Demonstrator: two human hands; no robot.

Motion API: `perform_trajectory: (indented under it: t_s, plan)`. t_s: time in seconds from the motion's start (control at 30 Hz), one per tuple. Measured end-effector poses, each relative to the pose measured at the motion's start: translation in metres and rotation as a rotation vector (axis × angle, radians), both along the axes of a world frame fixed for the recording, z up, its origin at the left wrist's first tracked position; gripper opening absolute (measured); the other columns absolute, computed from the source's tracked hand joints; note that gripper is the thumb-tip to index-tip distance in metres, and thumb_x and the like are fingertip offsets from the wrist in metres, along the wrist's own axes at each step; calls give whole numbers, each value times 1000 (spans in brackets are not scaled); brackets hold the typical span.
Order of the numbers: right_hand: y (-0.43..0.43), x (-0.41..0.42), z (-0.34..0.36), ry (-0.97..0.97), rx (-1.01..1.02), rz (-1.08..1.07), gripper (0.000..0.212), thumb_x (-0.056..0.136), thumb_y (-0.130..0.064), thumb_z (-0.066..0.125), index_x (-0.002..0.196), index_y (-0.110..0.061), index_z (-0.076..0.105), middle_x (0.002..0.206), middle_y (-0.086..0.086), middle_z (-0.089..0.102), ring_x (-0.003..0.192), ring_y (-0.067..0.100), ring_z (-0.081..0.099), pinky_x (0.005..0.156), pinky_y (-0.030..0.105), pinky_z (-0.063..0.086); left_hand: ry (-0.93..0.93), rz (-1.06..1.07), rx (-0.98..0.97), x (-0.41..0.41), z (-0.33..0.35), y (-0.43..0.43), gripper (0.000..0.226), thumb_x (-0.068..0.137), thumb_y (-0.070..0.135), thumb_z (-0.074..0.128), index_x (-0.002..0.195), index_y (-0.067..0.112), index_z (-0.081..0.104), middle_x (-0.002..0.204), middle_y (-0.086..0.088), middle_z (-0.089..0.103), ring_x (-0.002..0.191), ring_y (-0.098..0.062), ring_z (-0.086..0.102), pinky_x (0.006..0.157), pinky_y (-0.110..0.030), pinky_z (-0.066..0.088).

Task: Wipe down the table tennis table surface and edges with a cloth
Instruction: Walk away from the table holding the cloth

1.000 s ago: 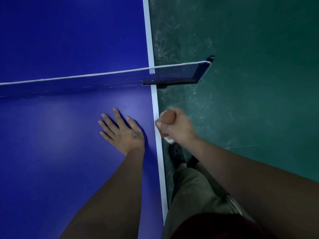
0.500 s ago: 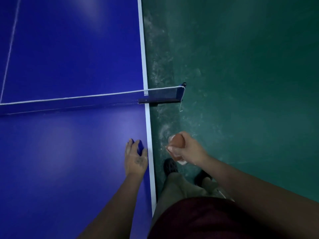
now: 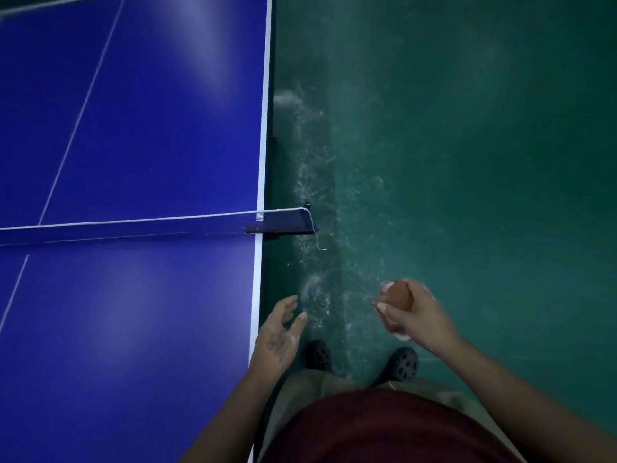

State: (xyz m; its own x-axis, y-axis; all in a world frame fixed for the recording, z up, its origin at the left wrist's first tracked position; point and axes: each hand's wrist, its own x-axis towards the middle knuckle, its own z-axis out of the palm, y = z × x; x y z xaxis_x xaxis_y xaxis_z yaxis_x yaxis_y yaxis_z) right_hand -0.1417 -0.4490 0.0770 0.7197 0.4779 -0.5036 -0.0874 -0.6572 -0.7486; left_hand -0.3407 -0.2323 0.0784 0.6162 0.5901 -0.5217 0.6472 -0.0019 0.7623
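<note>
Head camera looks straight down along the right side of a blue table [image 3: 133, 329], whose white edge stripe [image 3: 256, 289] runs from near to far. The net [image 3: 133, 228] crosses the table about midway, its white top cord stretched out to a dark clamp [image 3: 287, 225] that juts past the edge, with a loose bit of string [image 3: 319, 243] dangling from its end. To the right lies a green floor [image 3: 484, 162], scuffed with pale marks in a band close beside the table. The person stands on that floor at the near end, and both hands are off the table. The left hand [image 3: 278, 332], with a small tattoo on its back, hovers just right of the white stripe, fingers loose and slightly spread, holding nothing. The right hand [image 3: 420, 317] is farther right, well apart from the table, above the floor; its fingers and thumb are curled tightly round a bunched cloth [image 3: 395, 295], orange-brown with bits of white showing at the top and under the palm. The cloth touches neither the tabletop nor its edge. Below the hands I can see two dark perforated shoes, the left shoe [image 3: 319, 355] and the right shoe [image 3: 404, 364], then khaki trousers [image 3: 317, 384] and a maroon shirt [image 3: 384, 429] at the near bottom of the view.
</note>
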Motion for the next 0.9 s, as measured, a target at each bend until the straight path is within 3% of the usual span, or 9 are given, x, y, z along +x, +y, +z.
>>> perform_trajectory:
  t_s: [0.07,0.13,0.2,0.27,0.4,0.47,0.77,0.9]
  plan:
    - [-25,14,9,26,32,-62,34,87,-43,88,104,-40,58,112,-10,68,89,2,66,56,14,46,-32,0,31,12,12,-16,42,108,19,67,150,16,58,145,1,63,129,-4,61,95,-1,44]
    - [-42,25,17,56,76,-96,35,85,-42,90,104,-40,60,110,-9,71,85,6,71,55,16,50,-57,19,36,22,21,-29,42,108,20,67,149,17,59,142,2,65,128,4,59,93,0,45]
    - [-59,36,26,75,137,-113,36,85,-36,91,105,-40,62,106,-7,73,78,12,75,51,26,54,-88,52,40,36,32,-43,40,108,20,67,147,20,61,140,4,67,127,2,61,92,-1,47]
    - [-72,46,36,86,194,-124,37,84,-32,93,104,-44,64,100,-10,73,73,14,76,47,27,54,-121,78,50,52,41,-58,37,108,20,68,144,23,62,136,5,69,126,-1,64,91,-3,48]
    - [-90,65,53,56,269,-106,43,86,-28,91,95,-58,62,97,-31,69,70,-2,73,45,20,53,-170,73,59,79,56,-81,37,107,21,67,144,26,62,133,11,71,119,7,66,91,-4,50]
    - [-95,72,58,43,271,-111,45,86,-29,91,95,-61,61,98,-34,68,71,-3,72,47,18,53,-182,71,53,90,61,-90,38,107,18,67,144,24,63,133,10,72,118,9,66,91,-4,50]
    - [-84,112,57,26,263,-116,37,87,-29,90,102,-49,62,96,-29,69,64,3,71,48,26,55,-167,64,47,139,68,-84,40,107,17,68,146,21,61,135,7,71,120,8,66,96,-8,51]
    - [-61,140,50,22,243,-122,34,88,-27,89,109,-33,63,101,-10,70,63,1,69,47,22,54,-181,93,9,172,59,-59,39,106,16,68,145,21,63,135,5,72,119,6,67,106,-20,53]
